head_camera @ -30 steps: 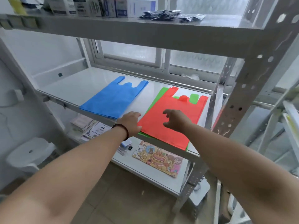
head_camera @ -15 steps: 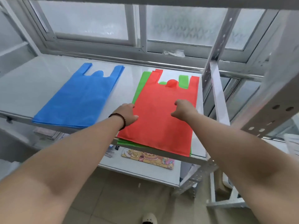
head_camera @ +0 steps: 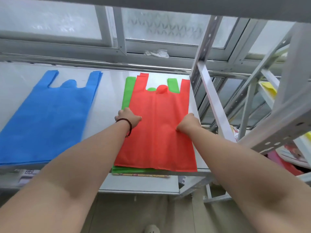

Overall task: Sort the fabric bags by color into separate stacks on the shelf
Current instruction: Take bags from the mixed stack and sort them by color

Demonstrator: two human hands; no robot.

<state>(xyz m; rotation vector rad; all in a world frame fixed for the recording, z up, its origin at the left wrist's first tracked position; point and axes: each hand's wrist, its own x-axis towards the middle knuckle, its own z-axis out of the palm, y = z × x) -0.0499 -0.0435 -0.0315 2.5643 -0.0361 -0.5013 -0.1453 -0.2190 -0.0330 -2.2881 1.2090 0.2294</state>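
Shelf [head_camera: 107,98], as I see it: blue bag stack [head_camera: 48,118] at left, apart from rest. Red bag [head_camera: 158,132] flat atop green bag [head_camera: 127,93] at right end. Left hand [head_camera: 128,117] pinches red bag's left edge; right hand [head_camera: 188,122] curled, gripping its right edge.

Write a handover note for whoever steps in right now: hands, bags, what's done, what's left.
Left hand: on the left edge of the red bag, fingers curled; grip unclear.
Right hand: on the red bag's right edge, fingers curled; grip unclear.
Bags: the red bag lies on top of the green bag, at the right of the shelf. The blue bag stack lies apart at the left.
Done: blue is on its own.
Left: get red off green and give it its own spot, probably the bare shelf between the piles.
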